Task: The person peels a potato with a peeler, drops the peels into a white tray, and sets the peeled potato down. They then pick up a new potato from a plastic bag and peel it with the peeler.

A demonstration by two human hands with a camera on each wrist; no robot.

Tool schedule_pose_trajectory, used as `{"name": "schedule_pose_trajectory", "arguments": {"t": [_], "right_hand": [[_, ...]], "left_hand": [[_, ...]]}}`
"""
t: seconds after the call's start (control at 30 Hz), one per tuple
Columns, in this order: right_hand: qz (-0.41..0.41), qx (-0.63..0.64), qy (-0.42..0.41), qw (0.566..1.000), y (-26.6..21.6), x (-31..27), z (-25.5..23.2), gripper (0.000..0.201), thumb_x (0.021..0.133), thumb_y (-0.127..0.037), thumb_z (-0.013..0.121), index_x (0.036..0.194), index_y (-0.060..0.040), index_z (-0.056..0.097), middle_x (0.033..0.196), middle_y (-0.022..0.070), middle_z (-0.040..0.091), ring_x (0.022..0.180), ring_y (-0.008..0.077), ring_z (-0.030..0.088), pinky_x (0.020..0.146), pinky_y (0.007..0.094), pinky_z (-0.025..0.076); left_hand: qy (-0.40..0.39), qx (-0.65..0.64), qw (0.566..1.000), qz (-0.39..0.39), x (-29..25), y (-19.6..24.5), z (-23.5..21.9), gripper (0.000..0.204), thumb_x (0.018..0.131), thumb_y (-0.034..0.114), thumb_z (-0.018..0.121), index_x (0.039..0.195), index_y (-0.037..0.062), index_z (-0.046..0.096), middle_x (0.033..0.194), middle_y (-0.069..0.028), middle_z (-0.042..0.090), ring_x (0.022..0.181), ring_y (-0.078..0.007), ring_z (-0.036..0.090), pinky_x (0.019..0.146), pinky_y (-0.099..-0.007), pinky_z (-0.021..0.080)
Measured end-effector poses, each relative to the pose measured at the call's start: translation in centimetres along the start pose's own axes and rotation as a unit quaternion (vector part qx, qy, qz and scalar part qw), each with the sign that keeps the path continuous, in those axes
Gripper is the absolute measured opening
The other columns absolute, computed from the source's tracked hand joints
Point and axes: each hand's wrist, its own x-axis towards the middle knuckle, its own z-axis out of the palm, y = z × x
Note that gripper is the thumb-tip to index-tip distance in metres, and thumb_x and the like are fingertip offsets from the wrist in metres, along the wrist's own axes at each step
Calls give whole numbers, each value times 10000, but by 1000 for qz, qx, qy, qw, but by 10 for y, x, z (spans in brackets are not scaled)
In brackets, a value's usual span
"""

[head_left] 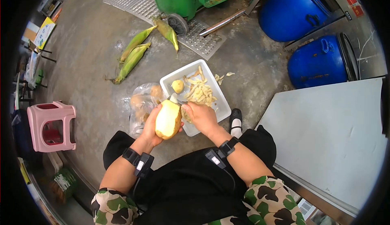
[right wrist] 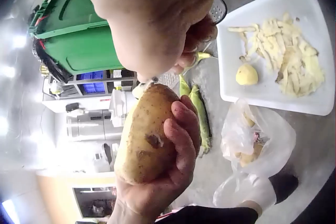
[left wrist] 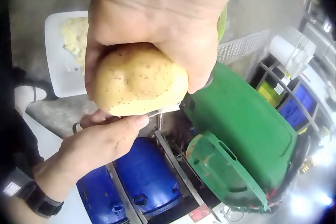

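A large potato (head_left: 167, 119) rests in my left hand (head_left: 150, 126), whose fingers curl round its side and underside. Its upper face is pale and peeled, while brown skin with dark spots stays on the lower side, plain in the right wrist view. My right hand (head_left: 202, 117) grips a peeler (left wrist: 154, 113), its blade right at the potato's surface; the fingers hide most of the handle. Below the hands sits a white tray (head_left: 222, 105) with a heap of peelings (head_left: 202, 94) and a small peeled potato (head_left: 177, 86). A clear plastic bag (right wrist: 281, 134) with potatoes lies beside the tray.
Several ears of corn (head_left: 133, 61) in husks lie on the floor ahead. Behind them stands a green wheeled bin (head_left: 174, 1) by a metal ramp. Blue barrels (head_left: 313, 64) and a pale flat surface (head_left: 325, 139) are at right, a pink stool (head_left: 34, 127) at left.
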Motion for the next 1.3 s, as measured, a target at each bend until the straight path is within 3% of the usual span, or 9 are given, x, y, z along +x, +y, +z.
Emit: {"name": "schedule_pose_trajectory", "arguments": {"t": [0.23, 0.33, 0.37, 0.53, 0.67, 0.87, 0.97, 1.13, 1.3], "right_hand": [[126, -36, -86, 988, 35, -3, 9, 443, 959, -424, 418, 904, -75, 686, 899, 180, 677, 867, 372, 641, 760, 472, 490], [138, -45, -99, 984, 35, -4, 0, 451, 959, -424, 412, 895, -64, 678, 895, 176, 676, 863, 374, 639, 766, 472, 490], [125, -25, -78, 989, 35, -5, -1, 447, 960, -419, 414, 895, -61, 673, 878, 184, 671, 850, 376, 638, 756, 471, 488], [82, 206, -27, 975, 4, -2, -15, 424, 971, -384, 417, 863, -39, 637, 783, 214, 636, 780, 395, 616, 695, 470, 471], [-7, 167, -21, 986, -26, -18, -26, 433, 978, -383, 416, 817, -28, 606, 744, 210, 620, 757, 408, 598, 668, 472, 459], [58, 107, -11, 992, 14, -13, -3, 467, 982, -408, 401, 806, -26, 603, 750, 211, 623, 755, 408, 601, 662, 470, 464], [91, 100, -21, 991, 22, -16, 4, 469, 984, -408, 397, 807, -27, 604, 751, 213, 622, 751, 406, 603, 658, 466, 464], [45, 229, -22, 972, -7, -18, -22, 446, 984, -393, 410, 806, -27, 594, 719, 209, 609, 727, 406, 597, 642, 473, 453], [-18, 180, 3, 984, -13, -23, -20, 417, 978, -380, 433, 807, -32, 588, 690, 196, 604, 699, 408, 592, 628, 482, 449]], "left_hand": [[-100, 63, 993, 30, -15, -1, 1, 678, 892, 540, 515, 1337, 34, 438, 1225, -210, 551, 1037, -362, 593, 873, -472, 507], [-72, 105, 989, 74, -7, 0, -5, 705, 854, 518, 596, 1331, 23, 440, 1242, -200, 545, 1098, -328, 574, 928, -444, 485], [-86, 66, 992, 59, -5, 2, -8, 636, 848, 364, 663, 1334, 30, 424, 1183, -170, 588, 1070, -280, 605, 919, -392, 504], [-20, 183, 976, 117, -11, 5, 7, 689, 769, 134, 732, 1358, 70, 379, 1192, -89, 543, 1101, -206, 542, 936, -327, 458], [5, 246, 959, 141, -10, 1, 13, 753, 700, 28, 762, 1344, 95, 376, 1197, -45, 509, 1124, -156, 486, 945, -296, 422], [-37, 364, 912, 185, -13, 2, 13, 795, 650, -10, 781, 1321, 97, 370, 1204, -37, 497, 1126, -146, 477, 934, -287, 422], [-2, 309, 929, 203, -13, 8, 23, 808, 641, 1, 790, 1323, 94, 366, 1205, -37, 493, 1129, -143, 476, 938, -273, 414], [32, 328, 922, 204, -11, 13, 18, 802, 640, -9, 785, 1314, 94, 362, 1188, -37, 496, 1100, -135, 482, 919, -275, 427], [20, 316, 935, 161, -11, 8, 15, 795, 641, -2, 791, 1309, 70, 365, 1184, -39, 492, 1107, -139, 475, 940, -273, 412]]}}
